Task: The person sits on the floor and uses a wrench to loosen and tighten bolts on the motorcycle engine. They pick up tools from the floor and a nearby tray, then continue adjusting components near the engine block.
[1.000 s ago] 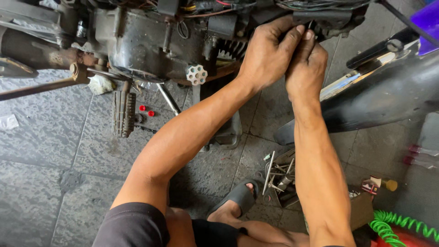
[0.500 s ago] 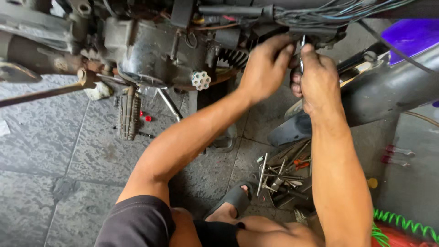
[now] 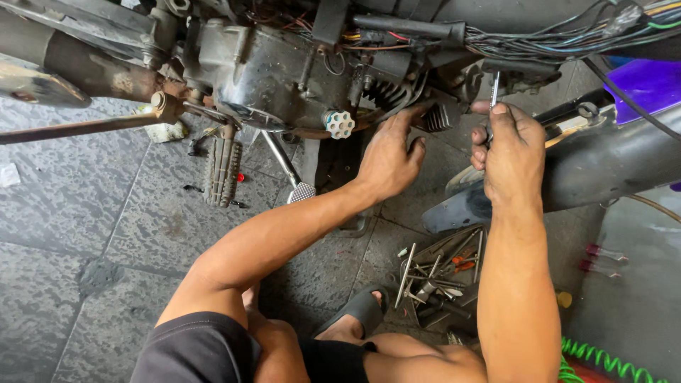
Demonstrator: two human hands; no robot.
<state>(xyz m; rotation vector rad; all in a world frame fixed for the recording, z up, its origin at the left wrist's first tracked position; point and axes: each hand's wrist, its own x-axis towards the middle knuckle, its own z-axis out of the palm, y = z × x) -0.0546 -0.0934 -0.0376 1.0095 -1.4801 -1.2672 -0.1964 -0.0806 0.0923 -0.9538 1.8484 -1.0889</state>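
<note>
I look down at a black motorcycle engine (image 3: 277, 78) standing on a stone floor. My left hand (image 3: 389, 152) reaches up under the engine; its fingertips touch the finned cylinder (image 3: 397, 96) and it holds nothing. My right hand (image 3: 512, 152) is closed around a thin metal tool (image 3: 494, 92) whose shaft points up into the frame beneath a bundle of wires (image 3: 560, 35). A white toothed knob (image 3: 340, 124) sits on the engine just left of my left hand.
A pile of loose tools (image 3: 440, 273) lies on the floor between my arms. A black fender (image 3: 610, 170) and purple body panel (image 3: 638, 81) are at right, a footpeg (image 3: 222, 170) and kickstand (image 3: 287, 170) at left. A green coiled hose (image 3: 603, 362) lies at bottom right.
My hands have parted and dropped lower. The left hand has let go and moved left to the cylinder fins, while the right hand keeps the tool pointing up. The camera tilted down.
</note>
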